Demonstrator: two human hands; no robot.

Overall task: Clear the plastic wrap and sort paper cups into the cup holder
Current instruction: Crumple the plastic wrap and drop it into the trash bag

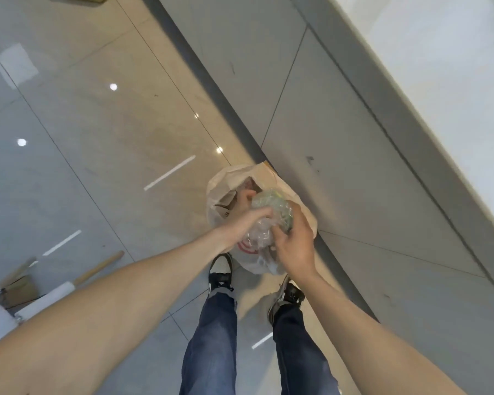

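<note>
Person's standing right over a white trash bag point(303, 212) on the tile floor point(97, 138), with a crumpled wad of plastic wrap point(270, 220) held just above the bag's open mouth. Both hands are closed on it: left hand point(247, 215) pinching the near-left side, right hand point(293, 240) cupping the right side. That stuff looks super light, soft and clingy, so it'll probably stick to fingers; best to grip it as a tight ball. No paper cups or cup holder in sight from here.
</note>
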